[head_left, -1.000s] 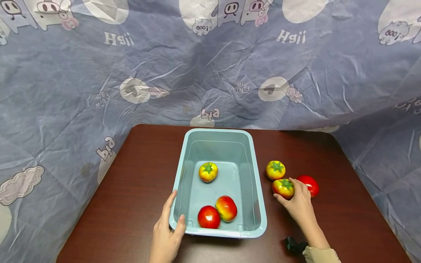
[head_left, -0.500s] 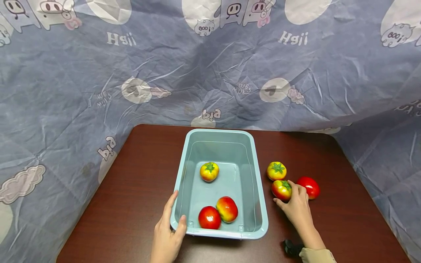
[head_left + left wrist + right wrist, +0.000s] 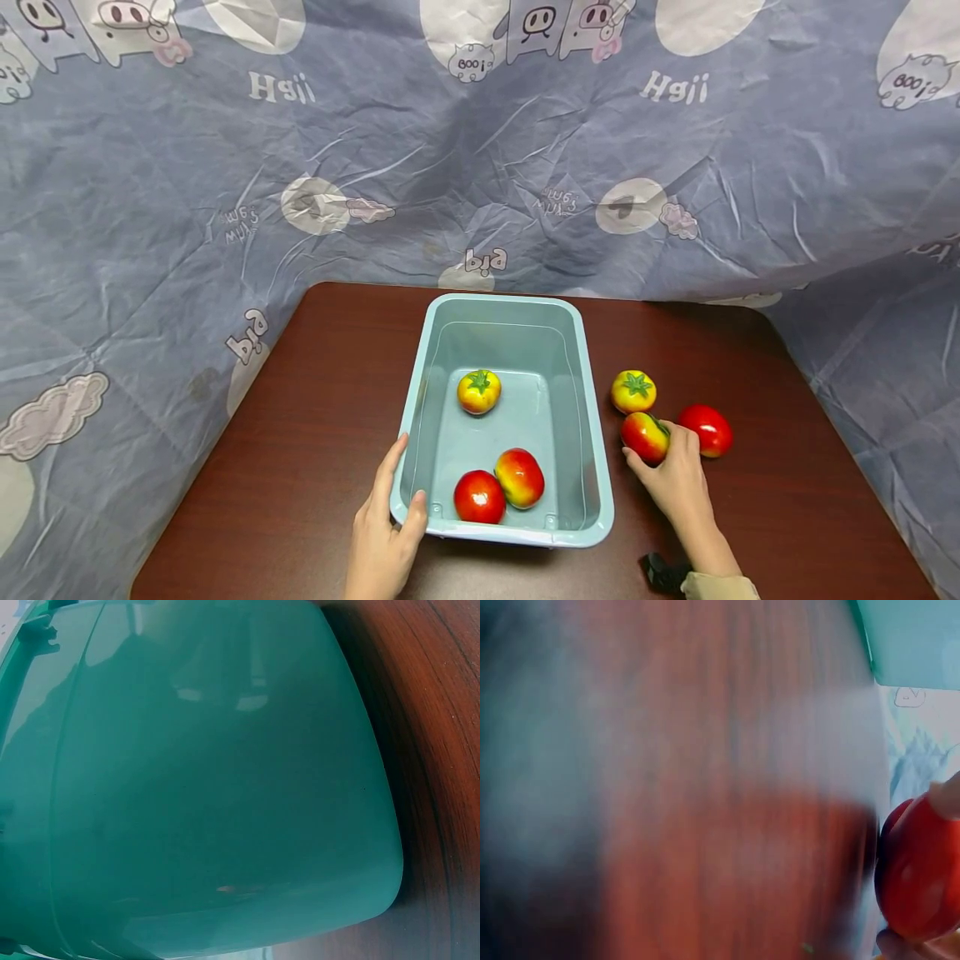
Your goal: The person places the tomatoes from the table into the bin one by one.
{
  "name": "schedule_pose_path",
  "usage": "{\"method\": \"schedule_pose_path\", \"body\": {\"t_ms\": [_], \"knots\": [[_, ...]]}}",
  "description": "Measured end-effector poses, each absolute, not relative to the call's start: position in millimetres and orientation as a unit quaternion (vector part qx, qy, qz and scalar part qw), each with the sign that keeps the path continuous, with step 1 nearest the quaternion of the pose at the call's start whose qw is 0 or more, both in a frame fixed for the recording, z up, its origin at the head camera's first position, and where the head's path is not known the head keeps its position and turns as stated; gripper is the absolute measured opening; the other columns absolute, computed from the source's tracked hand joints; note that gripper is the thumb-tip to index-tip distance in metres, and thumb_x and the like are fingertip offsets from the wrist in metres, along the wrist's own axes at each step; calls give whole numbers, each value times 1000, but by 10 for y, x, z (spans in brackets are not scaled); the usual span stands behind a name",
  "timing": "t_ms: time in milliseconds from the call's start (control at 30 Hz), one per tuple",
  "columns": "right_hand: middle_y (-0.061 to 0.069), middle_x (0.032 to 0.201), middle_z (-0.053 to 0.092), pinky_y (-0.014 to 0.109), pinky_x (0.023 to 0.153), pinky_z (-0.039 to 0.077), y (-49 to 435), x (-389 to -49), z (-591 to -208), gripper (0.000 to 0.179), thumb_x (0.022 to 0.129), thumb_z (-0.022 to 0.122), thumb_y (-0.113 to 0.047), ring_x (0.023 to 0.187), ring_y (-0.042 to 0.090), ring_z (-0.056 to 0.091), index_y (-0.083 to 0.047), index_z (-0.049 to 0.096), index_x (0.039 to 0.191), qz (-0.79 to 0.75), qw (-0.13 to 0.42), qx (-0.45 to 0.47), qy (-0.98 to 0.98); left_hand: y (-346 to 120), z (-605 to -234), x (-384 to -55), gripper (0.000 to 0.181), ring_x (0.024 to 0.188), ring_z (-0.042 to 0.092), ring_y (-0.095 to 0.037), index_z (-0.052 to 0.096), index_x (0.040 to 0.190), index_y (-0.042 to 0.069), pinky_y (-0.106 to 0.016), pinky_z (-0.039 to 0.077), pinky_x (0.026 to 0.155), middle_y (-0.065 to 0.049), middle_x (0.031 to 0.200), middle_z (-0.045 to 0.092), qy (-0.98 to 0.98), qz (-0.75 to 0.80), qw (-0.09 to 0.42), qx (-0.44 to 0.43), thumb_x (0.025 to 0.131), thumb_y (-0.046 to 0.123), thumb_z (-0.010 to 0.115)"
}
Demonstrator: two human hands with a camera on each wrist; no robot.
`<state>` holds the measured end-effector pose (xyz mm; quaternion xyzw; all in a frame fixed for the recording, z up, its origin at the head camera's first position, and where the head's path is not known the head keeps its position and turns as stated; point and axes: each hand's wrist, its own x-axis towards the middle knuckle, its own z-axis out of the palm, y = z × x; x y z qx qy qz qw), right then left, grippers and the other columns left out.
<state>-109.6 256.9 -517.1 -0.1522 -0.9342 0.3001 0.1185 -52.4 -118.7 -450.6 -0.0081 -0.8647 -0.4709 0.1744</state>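
My right hand grips a red-and-yellow tomato with a green leaf top, right of the light blue plastic basin. In the right wrist view the gripped tomato shows its red side, with fingertips at its upper and lower edges. My left hand rests at the basin's near left corner, its forefinger straight along the left rim and its thumb over the front rim. Only the basin's outer wall and the table show in the left wrist view.
Inside the basin lie a yellow tomato, a red tomato and a red-and-yellow tomato. Another yellow tomato and a red tomato are on the brown table. A patterned cloth hangs behind.
The tomato in my right hand has tilted, its leaf top turning toward the right and more red showing. My left hand stays at the basin corner; the head view has shifted slightly.
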Motion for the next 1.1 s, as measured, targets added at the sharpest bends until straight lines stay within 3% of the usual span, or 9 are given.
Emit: {"method": "schedule_pose_path", "body": {"t_ms": [233,500,567,633,700,767,833,933,1100], "knots": [[30,131,43,64,103,39,2601,-1064,-5030,77,87,70,-40,116,45,44,8,38,138,349,90,-188,-913,-1186,-4503,-525,75,101,68,-16,44,148,34,-40,56,86,-4,132,64,-866,-468,174,-7,82,6,67],[30,137,46,59,101,44,2574,-1035,-4651,81,89,65,-49,116,46,51,2,34,145,420,74,-220,-877,-1185,-4489,-521,73,102,67,-17,43,148,34,-41,55,87,-4,133,63,-866,-472,165,-5,84,7,66],[30,141,43,54,101,43,2560,-1025,-4538,82,91,63,-49,122,47,52,0,31,147,440,64,-221,-868,-1184,-4484,-519,72,102,67,-17,43,148,34,-41,55,87,-4,133,64,-867,-471,163,-4,84,8,66],[28,145,41,41,98,46,2540,-1018,-4425,81,92,63,-48,125,45,53,-2,29,149,461,58,-217,-858,-1186,-4484,-517,72,103,67,-17,43,148,35,-41,55,87,-4,134,63,-867,-471,161,-3,85,9,66],[25,146,42,25,91,49,2514,-1017,-4323,77,93,62,-46,123,35,57,-4,29,149,481,62,-209,-849,-1189,-4487,-516,72,104,67,-17,42,148,35,-42,55,87,-3,135,63,-868,-471,161,-2,85,9,66],[23,146,42,9,83,48,2486,-1023,-4236,74,94,62,-42,113,15,63,-5,30,148,499,68,-194,-842,-1191,-4488,-516,73,104,67,-17,42,148,35,-43,55,88,-3,135,62,-867,-472,160,-2,85,9,66],[20,144,43,0,75,43,2456,-1026,-4164,70,95,62,-39,102,-6,58,-4,31,147,516,77,-177,-835,-1192,-4487,-516,72,105,67,-18,42,148,35,-43,55,88,-4,135,63,-866,-473,160,-3,85,10,66],[14,139,46,0,75,43,2411,-1020,-4078,65,96,62,-34,91,-22,48,-4,33,145,528,88,-154,-830,-1194,-4489,-518,71,106,67,-18,42,148,35,-44,55,88,-4,135,62,-866,-474,161,-5,86,11,66],[9,135,46,2,77,45,2325,-989,-3937,60,97,61,-29,95,-23,48,-5,35,145,533,88,-119,-833,-1201,-4494,-522,72,109,66,-18,42,148,35,-45,54,90,-1,138,60,-867,-472,161,-9,85,11,66]]}}
